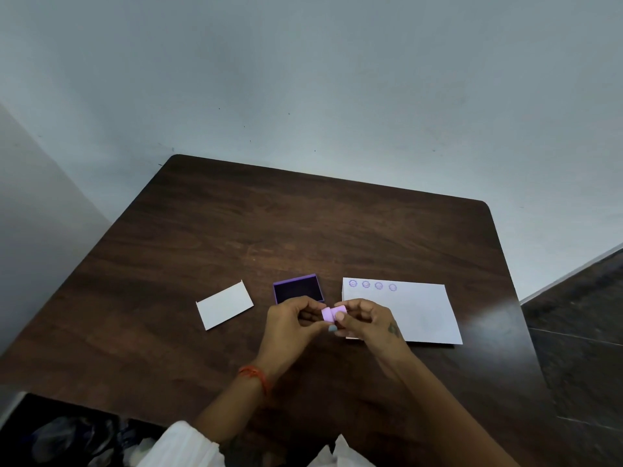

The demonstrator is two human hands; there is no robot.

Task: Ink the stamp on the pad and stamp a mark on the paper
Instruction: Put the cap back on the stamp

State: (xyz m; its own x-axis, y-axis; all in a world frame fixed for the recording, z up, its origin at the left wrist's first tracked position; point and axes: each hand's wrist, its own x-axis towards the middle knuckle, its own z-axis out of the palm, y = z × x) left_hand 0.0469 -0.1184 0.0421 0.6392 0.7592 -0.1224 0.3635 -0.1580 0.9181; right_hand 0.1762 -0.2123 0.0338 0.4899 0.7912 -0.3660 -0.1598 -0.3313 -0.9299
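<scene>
A small lilac stamp (pixel 329 313) is held between both hands just above the dark wooden table (pixel 236 230). My left hand (pixel 292 323) pinches its left end and my right hand (pixel 365 321) pinches its right end. Right behind the hands lies the open purple ink pad (pixel 297 287), its dark inked face up. To the right lies the white paper (pixel 421 311), with a row of several purple round marks along its top left edge. My right hand covers the paper's near left corner.
A smaller white card, perhaps the pad's lid, (pixel 225 304) lies to the left of the pad. The table stands against a pale wall. Dark floor (pixel 580 315) shows to the right, and dark bags sit below the table's near left edge.
</scene>
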